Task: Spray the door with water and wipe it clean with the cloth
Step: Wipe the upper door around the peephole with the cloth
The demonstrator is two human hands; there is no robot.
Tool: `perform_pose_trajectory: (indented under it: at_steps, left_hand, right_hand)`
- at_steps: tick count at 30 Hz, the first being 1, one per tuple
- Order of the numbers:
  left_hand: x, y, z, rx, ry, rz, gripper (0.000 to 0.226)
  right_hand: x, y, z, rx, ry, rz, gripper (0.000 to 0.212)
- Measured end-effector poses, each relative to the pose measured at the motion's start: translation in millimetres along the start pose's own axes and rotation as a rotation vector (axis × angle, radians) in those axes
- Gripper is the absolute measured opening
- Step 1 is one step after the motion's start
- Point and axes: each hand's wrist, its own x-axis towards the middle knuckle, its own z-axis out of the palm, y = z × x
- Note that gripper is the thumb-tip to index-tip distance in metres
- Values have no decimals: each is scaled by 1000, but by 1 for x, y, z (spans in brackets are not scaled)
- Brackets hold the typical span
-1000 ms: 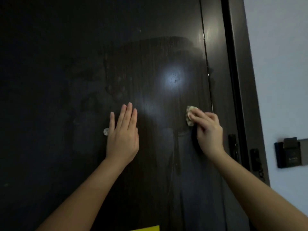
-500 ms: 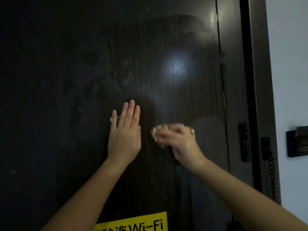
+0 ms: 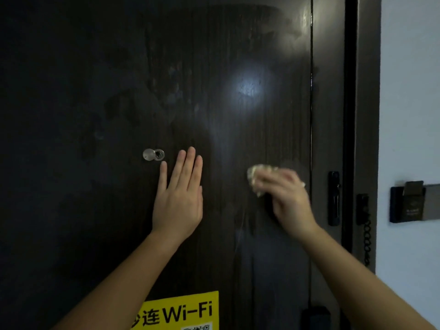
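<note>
Wiping is under way: the cloth [image 3: 259,173] is clutched in the right hand [image 3: 289,198] and pressed to the door [image 3: 95,91] near its right edge. The left hand [image 3: 178,198] is laid flat, fingers straight. Streaks above call for upward strokes.

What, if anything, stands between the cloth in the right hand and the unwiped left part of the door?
The left hand, pressed flat on the door, lies directly left of the cloth that the right hand holds. Further left sits the peephole. Nothing else visible stands in the way.
</note>
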Motion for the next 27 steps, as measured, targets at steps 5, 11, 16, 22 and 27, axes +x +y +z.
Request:
perform_pose_trajectory:
  at_steps: [5, 11, 16, 22, 27]
  left_hand:
    - [-1, -1, 2, -18, -2, -5, 59]
    - [-1, -1, 2, -19, 11, -6, 58]
    - [-2, -1, 2, -37, 8, -5, 58]
    - [-22, -2, -6, -58, -61, 45, 59]
    - [-59, -9, 4, -33, -82, -21, 61]
  right_hand:
    - [27, 20, -2, -87, 217, 231, 29]
    - [2, 35, -18, -102, 189, 233, 28]
    - [30, 42, -16, -30, 349, 466, 27]
    - [-82, -42, 3, 57, 76, 303, 29]
    - [-15, -46, 17, 89, 203, 471, 29]
